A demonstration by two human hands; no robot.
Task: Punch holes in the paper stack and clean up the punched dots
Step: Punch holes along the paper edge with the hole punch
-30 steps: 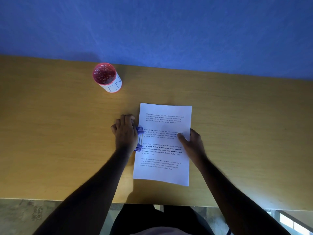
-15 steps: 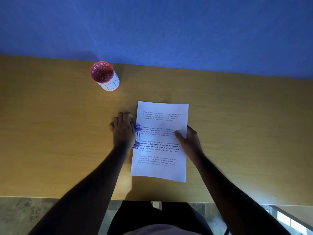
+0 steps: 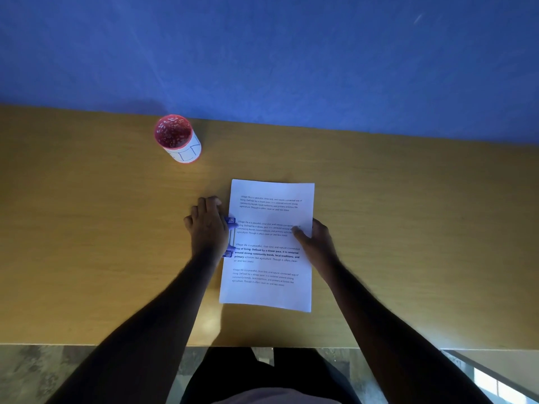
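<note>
One wooden table [image 3: 87,243] carries the paper stack [image 3: 271,246], near centre. Right hand [image 3: 316,243] lies flat, fingers together, pinning its right edge; left hand [image 3: 208,225], fingers curled together, covers the blue punch [image 3: 229,237] on the left margin. Best press straight down, keeping sheets squared.

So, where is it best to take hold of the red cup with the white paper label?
Grip the red cup with the white paper label around its round side wall, coming from its near right side: it stands upright, open-topped, with bare wooden table around it.
</note>
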